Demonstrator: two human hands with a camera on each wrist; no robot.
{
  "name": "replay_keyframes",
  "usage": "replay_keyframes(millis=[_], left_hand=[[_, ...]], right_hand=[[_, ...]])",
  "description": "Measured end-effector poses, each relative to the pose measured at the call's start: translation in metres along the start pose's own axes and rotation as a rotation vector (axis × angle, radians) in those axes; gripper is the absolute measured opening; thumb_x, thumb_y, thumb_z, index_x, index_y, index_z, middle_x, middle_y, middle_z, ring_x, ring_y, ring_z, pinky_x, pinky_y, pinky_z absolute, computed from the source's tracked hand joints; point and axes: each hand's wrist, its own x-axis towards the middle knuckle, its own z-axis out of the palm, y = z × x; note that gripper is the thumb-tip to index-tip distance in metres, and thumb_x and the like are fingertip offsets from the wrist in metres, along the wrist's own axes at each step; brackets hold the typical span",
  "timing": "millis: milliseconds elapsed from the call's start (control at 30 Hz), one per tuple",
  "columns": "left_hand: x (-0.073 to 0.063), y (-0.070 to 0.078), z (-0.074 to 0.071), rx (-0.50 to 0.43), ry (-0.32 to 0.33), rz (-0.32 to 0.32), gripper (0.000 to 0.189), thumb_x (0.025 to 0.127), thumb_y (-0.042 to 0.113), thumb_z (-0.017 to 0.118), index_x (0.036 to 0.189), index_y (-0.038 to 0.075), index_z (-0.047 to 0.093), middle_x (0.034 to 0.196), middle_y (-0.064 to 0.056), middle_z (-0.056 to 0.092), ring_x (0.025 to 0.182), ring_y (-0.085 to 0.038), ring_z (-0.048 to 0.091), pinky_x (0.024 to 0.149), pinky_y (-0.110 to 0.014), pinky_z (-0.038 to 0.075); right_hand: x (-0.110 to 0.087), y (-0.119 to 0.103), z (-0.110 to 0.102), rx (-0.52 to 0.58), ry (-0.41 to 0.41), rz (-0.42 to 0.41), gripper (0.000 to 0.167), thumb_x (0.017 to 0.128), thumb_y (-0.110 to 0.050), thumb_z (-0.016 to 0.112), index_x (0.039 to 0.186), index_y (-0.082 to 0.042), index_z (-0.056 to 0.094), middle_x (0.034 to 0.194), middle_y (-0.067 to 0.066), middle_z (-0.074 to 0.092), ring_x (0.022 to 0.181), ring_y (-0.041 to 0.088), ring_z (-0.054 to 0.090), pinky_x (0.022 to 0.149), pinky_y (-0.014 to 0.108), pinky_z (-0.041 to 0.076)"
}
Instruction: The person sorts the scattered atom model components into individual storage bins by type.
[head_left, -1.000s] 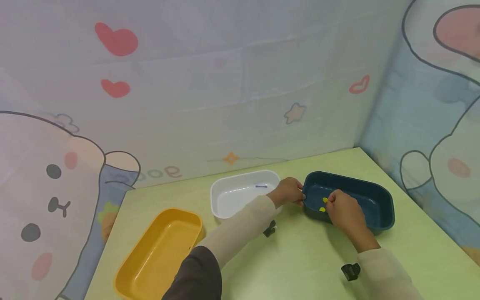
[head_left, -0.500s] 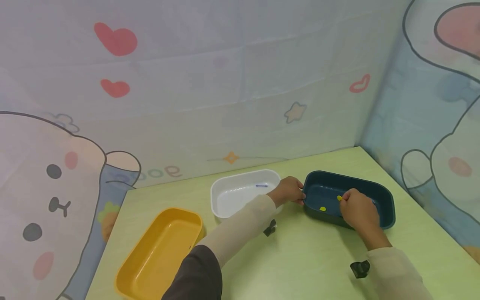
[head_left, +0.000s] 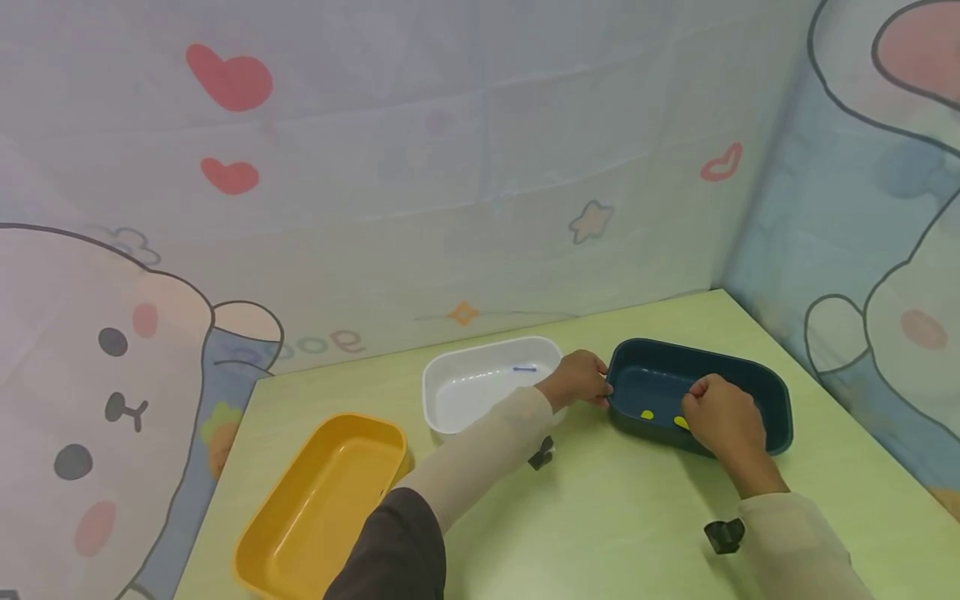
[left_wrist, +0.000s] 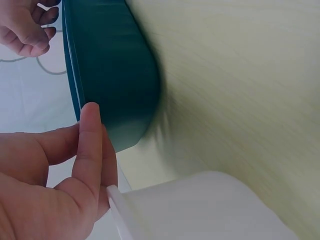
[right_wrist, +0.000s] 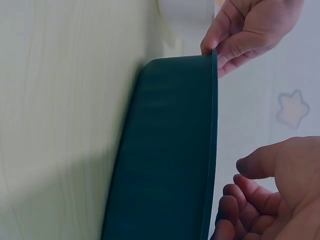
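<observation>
My left hand point(head_left: 577, 379) pinches the left rim of a dark teal plastic basin point(head_left: 626, 354) between thumb and fingers. In the left wrist view those fingers point(left_wrist: 90, 135) lie along the rim, and the white basin's edge is just below. Over the teal basin hovers my right hand point(head_left: 726, 419), fingers loosely curled. The right wrist view shows its thumb point(right_wrist: 255, 164) apart from the fingers and nothing between them. Inside the basin lies one small yellow piece point(head_left: 647, 414); a second yellow piece point(head_left: 681, 422) shows just left of the right hand. Their kind is too small to make out.
Left of my left hand stands a white basin point(head_left: 442, 375) with a small purple stick point(head_left: 524, 369) in it. A yellow basin point(head_left: 258, 517) is at the table's left, partly behind my left sleeve. Printed cloth point(head_left: 375, 208) rises behind the table.
My right hand has moved rightward over the teal basin with one yellow piece and let it go; that piece now sits right of the other. My left hand has kept its hold on the rim.
</observation>
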Motion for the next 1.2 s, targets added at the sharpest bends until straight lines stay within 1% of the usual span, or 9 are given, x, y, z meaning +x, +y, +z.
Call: replay_keyframes(millis=[167,267,433,500,533,733,933,1000,1200], left_hand=[[0.001,0.000,0.002,0.026,0.009,-0.003,0.034,0.094,0.005,0.071,0.127,0.001,0.066,0.085,-0.010,0.077,0.085,-0.024,0.078,0.085,-0.023,0.059],[0.003,-0.001,0.003,0.083,0.014,-0.001,0.034,0.094,0.007,0.071,0.128,0.003,0.066,0.083,-0.008,0.078,0.084,-0.021,0.078,0.089,-0.022,0.058],[0.005,0.000,0.003,0.329,0.040,0.045,0.027,0.095,0.018,0.072,0.121,0.010,0.074,0.077,0.002,0.078,0.079,-0.007,0.076,0.090,-0.016,0.053],[0.005,0.000,0.002,0.403,0.061,0.060,0.024,0.094,0.022,0.073,0.116,0.013,0.076,0.077,0.005,0.078,0.080,-0.005,0.074,0.089,-0.015,0.052],[0.005,-0.001,0.002,0.438,0.073,0.065,0.024,0.094,0.023,0.073,0.116,0.014,0.077,0.083,0.007,0.079,0.084,-0.004,0.074,0.089,-0.015,0.051],[0.000,-0.004,0.000,0.464,0.133,0.100,0.033,0.093,0.023,0.074,0.125,0.012,0.072,0.113,0.006,0.077,0.104,-0.008,0.072,0.097,-0.018,0.051],[-0.011,-0.005,-0.011,0.490,0.202,0.204,0.033,0.095,0.023,0.070,0.124,0.010,0.070,0.109,0.001,0.078,0.101,-0.011,0.072,0.091,-0.019,0.053],[-0.017,-0.004,-0.015,0.511,0.225,0.228,0.033,0.097,0.026,0.067,0.126,0.010,0.069,0.116,0.001,0.076,0.107,-0.012,0.070,0.092,-0.021,0.054],[-0.040,-0.004,-0.024,0.510,0.279,0.211,0.040,0.102,0.037,0.061,0.132,0.010,0.065,0.125,-0.004,0.071,0.116,-0.020,0.067,0.094,-0.029,0.056]], right_hand=[[-0.001,-0.003,0.000,0.006,0.001,-0.024,0.027,0.096,-0.019,0.051,0.108,0.003,0.062,0.098,0.019,0.069,0.079,0.031,0.062,0.064,0.044,0.049],[-0.001,-0.005,0.001,0.012,0.001,-0.041,0.027,0.096,-0.019,0.051,0.108,0.002,0.063,0.097,0.018,0.070,0.079,0.030,0.063,0.063,0.043,0.049],[-0.001,-0.010,0.003,0.022,0.011,-0.080,0.027,0.097,-0.017,0.047,0.108,0.002,0.063,0.092,0.016,0.071,0.073,0.026,0.061,0.057,0.036,0.046],[0.000,-0.013,0.005,0.024,0.012,-0.091,0.028,0.098,-0.017,0.046,0.109,0.002,0.063,0.093,0.015,0.070,0.073,0.025,0.061,0.058,0.035,0.045],[0.000,-0.015,0.005,0.026,0.009,-0.095,0.029,0.099,-0.017,0.045,0.110,0.002,0.063,0.094,0.016,0.070,0.073,0.025,0.061,0.058,0.035,0.045],[0.000,-0.025,0.007,0.035,-0.028,-0.108,0.035,0.101,-0.019,0.042,0.119,0.002,0.063,0.110,0.021,0.069,0.085,0.031,0.064,0.067,0.045,0.051],[-0.002,-0.031,0.012,0.026,-0.027,-0.182,0.038,0.103,-0.021,0.042,0.124,0.002,0.064,0.118,0.023,0.068,0.094,0.035,0.065,0.077,0.052,0.053],[-0.002,-0.033,0.013,0.025,-0.034,-0.195,0.039,0.104,-0.022,0.043,0.126,0.002,0.064,0.119,0.023,0.069,0.096,0.035,0.065,0.078,0.053,0.053],[-0.004,-0.040,0.015,0.007,-0.082,-0.224,0.038,0.104,-0.022,0.049,0.128,0.002,0.064,0.122,0.023,0.069,0.104,0.039,0.065,0.084,0.056,0.052]])
